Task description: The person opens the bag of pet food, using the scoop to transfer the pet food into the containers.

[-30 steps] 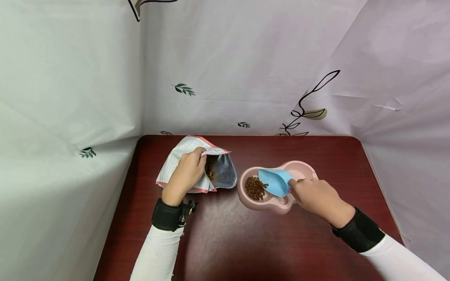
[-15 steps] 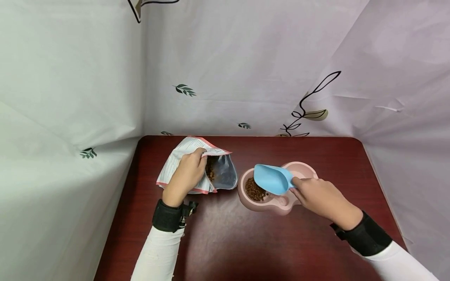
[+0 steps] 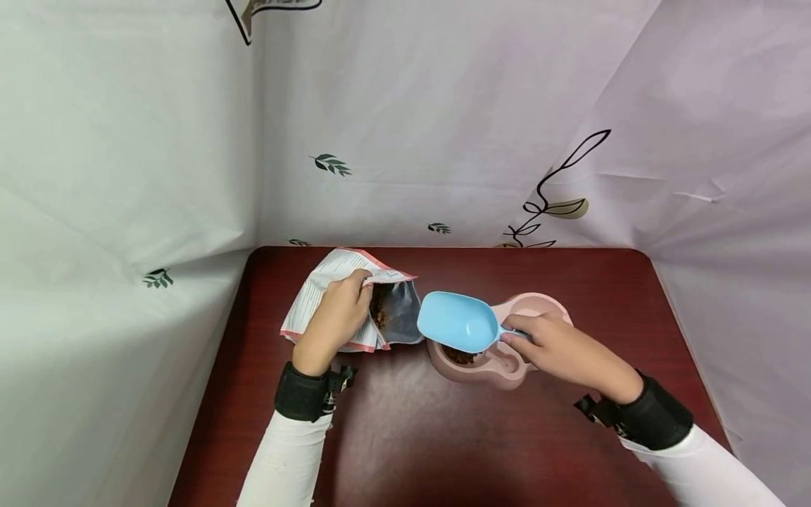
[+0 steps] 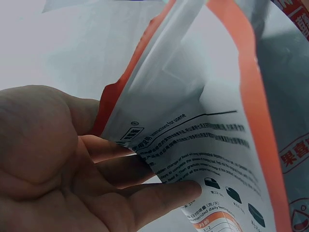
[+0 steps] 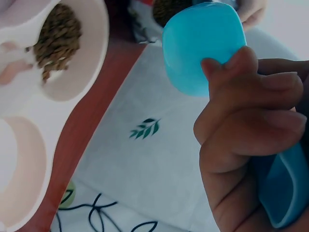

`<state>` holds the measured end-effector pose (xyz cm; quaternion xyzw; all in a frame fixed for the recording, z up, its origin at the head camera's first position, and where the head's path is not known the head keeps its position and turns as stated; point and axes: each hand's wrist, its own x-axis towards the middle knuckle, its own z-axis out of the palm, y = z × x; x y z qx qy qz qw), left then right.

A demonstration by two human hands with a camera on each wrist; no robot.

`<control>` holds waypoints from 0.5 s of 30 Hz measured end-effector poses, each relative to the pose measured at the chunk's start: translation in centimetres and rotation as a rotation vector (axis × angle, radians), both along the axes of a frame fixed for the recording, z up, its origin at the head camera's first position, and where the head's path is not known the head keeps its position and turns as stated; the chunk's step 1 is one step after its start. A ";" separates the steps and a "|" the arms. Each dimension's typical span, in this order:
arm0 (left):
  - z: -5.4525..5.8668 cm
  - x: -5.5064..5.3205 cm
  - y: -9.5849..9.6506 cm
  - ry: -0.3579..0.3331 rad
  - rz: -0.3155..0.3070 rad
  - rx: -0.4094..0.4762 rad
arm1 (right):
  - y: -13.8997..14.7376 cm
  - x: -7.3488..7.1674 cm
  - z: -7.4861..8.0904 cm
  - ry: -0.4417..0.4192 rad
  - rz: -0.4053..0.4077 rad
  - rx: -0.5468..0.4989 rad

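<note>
My left hand (image 3: pixel 338 310) pinches the rim of a white, red-edged pet food bag (image 3: pixel 322 285), keeping its mouth open toward the right. Brown kibble shows inside the bag. In the left wrist view, thumb and fingers are on either side of the printed bag wall (image 4: pixel 193 111). My right hand (image 3: pixel 557 348) grips the handle of a light blue scoop (image 3: pixel 457 322), which hangs over the left part of a pink double pet bowl (image 3: pixel 500 377). The scoop's bowl looks bare inside and its tip reaches the bag's mouth. Kibble (image 5: pixel 59 38) lies in one compartment of the pet bowl.
A dark red table (image 3: pixel 405 436) carries the bag and the pet bowl. Behind and at both sides hangs pale cloth (image 3: pixel 405 127) with leaf prints, meeting the table's back edge.
The scoop has lifted off the pet bowl, turned level and moved left to the bag's mouth with my right hand. My left hand and the bag have stayed put.
</note>
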<state>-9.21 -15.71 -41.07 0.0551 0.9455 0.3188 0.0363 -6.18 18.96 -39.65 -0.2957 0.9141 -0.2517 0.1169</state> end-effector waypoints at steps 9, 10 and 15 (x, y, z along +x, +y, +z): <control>-0.3 0.1 0.2 0.023 0.002 0.009 | -3.8 -1.4 0.7 -0.025 0.046 0.038; -0.4 0.2 0.3 0.024 0.001 0.009 | -4.2 -1.6 0.9 -0.056 0.044 0.047; -0.4 0.3 0.5 0.027 0.005 0.011 | -6.8 -2.5 1.0 -0.112 0.063 0.080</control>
